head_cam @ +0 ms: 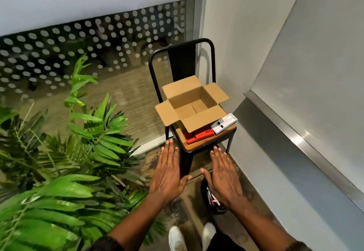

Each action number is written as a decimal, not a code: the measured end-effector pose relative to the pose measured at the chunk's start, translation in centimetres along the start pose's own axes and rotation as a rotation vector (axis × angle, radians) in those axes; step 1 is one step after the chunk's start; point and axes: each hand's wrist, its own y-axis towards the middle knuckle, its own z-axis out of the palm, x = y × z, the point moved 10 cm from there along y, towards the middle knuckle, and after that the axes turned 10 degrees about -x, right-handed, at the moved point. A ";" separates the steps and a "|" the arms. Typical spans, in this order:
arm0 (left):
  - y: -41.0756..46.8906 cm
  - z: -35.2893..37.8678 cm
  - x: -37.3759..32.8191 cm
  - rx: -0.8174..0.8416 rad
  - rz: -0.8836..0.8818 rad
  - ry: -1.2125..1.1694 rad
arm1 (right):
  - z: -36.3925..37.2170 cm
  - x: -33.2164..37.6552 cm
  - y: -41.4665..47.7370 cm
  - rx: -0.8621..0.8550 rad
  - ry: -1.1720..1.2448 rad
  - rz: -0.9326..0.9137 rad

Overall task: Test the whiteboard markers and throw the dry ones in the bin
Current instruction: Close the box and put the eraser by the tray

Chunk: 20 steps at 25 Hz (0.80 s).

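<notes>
Left hand (167, 174), right hand (222, 179): both stretched forward, palms down, fingers straight and together, holding nothing.

Markers (211, 198): several slim items, blurred, in a dark round container (203, 190) on the floor, partly hidden beneath the right hand.

Chair (199, 146), far of the hands: carries an open cardboard box (193, 101), a red tray (201, 135) and a white tray (224, 123).

Plant (78, 152): left.

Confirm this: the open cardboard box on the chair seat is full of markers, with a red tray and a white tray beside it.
Wrong in one point. The head view shows the open cardboard box on the chair seat empty, only its brown bottom flaps showing, no markers. The red tray and the white tray do lie beside it.
</notes>
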 end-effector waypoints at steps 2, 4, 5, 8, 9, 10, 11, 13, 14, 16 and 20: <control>1.2 -0.2 0.8 0.000 -0.015 -0.034 | 0.1 0.0 1.6 0.006 -0.008 0.012; 2.7 0.1 1.6 0.043 -0.054 -0.095 | 0.7 -0.6 3.5 0.059 0.001 0.034; 3.5 0.2 2.2 0.052 -0.081 -0.120 | 0.7 -1.0 4.6 0.057 0.012 0.045; 6.6 0.4 4.3 0.033 -0.174 -0.184 | 0.4 -2.5 8.5 -0.005 0.026 0.079; 7.6 0.9 5.4 0.052 -0.219 -0.191 | 0.4 -3.3 10.2 -0.014 0.036 0.107; 8.7 1.5 6.6 0.068 -0.279 -0.202 | 0.4 -4.2 11.9 -0.035 0.050 0.138; 9.8 2.0 7.7 0.077 -0.344 -0.227 | 0.3 -5.1 13.9 -0.060 0.064 0.165; 12.1 2.7 9.5 0.083 -0.484 -0.330 | 0.1 -6.8 17.7 -0.090 0.102 0.205; 13.1 2.9 10.2 0.084 -0.571 -0.397 | -0.3 -7.5 19.5 -0.115 0.129 0.218; 14.6 3.4 11.6 0.051 -0.762 -0.539 | -0.8 -9.1 22.5 -0.176 0.180 0.238; 16.1 4.4 12.9 0.022 -1.087 -0.767 | 0.3 -12.7 27.4 -0.132 0.292 0.402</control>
